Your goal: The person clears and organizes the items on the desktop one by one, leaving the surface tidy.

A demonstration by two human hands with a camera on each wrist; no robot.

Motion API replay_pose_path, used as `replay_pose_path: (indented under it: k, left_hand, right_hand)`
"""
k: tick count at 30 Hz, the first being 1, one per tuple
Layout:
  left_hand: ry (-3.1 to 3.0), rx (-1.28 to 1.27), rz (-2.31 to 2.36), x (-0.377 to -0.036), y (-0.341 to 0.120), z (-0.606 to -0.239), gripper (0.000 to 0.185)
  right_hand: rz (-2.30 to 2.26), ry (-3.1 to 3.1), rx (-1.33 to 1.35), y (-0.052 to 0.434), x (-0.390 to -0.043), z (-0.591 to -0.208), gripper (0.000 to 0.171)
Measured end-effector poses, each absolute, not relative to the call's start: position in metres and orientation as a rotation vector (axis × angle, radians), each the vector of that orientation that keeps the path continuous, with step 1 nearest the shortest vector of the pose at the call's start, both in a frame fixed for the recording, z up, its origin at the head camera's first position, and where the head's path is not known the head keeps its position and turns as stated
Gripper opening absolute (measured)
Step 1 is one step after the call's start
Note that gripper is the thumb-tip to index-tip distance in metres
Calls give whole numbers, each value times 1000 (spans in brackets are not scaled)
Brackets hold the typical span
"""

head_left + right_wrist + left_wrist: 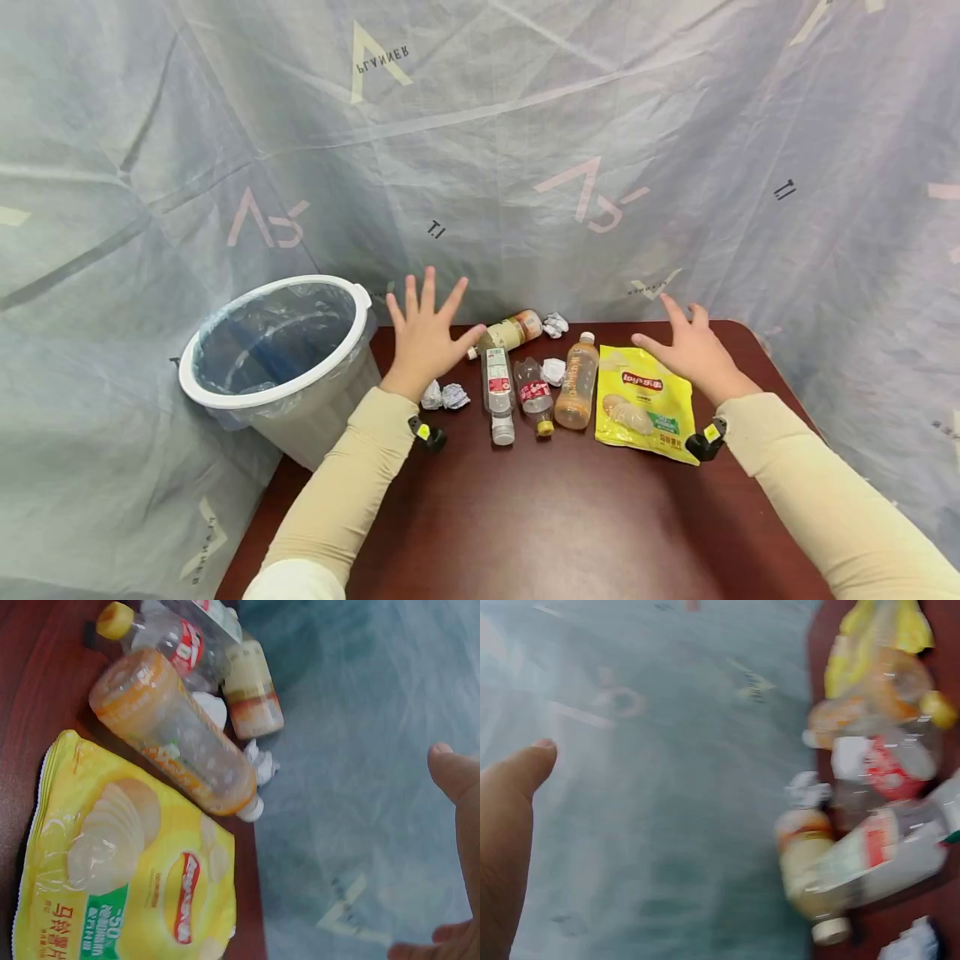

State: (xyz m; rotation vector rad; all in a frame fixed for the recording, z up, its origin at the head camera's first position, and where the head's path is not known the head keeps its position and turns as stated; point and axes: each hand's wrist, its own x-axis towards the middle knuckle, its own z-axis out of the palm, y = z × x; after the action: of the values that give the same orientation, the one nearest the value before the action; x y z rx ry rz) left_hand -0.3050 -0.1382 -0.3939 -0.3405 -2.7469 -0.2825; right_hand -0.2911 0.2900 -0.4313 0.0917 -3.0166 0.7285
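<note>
My left hand is raised with its fingers spread, between the bin and the bottles, holding nothing. My right hand hovers by a yellow chip bag, fingers apart and nothing in them. Left of the bag lies an orange-labelled bottle. Beside it are a small bottle with a red label and yellow cap and a clear bottle with a white cap. Behind these, a bottle with a cream label lies on its side. Crumpled paper balls are scattered among them.
A white-rimmed bin with a clear plastic liner stands at the table's left side. The dark red table carries the items near its back edge. A grey printed sheet hangs behind the table and along its sides.
</note>
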Motion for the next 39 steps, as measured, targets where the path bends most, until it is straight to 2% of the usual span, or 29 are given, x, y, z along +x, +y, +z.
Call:
replay_pose_path:
  k: [8, 18, 29, 34, 39]
  left_hand:
    - [-2624, -222, -289, -282, -184, -334, 83]
    - [-2573, 49, -393, -242, -262, -306, 79]
    - [-2524, 383, -607, -213, -340, -316, 78]
    - [-2476, 514, -783, -203, -363, -326, 71]
    - [-2487, 593, -971, -200, -374, -341, 71]
  right_hand:
    - [904, -2994, -1, 320, -289, -456, 105]
    - [951, -2975, -80, 339, -290, -497, 104]
    - [965, -3033, -222, 351, -285, -531, 101]
    - [994, -3067, -250, 352, -281, -544, 102]
    - [1014, -3103, -242, 351, -280, -556, 107]
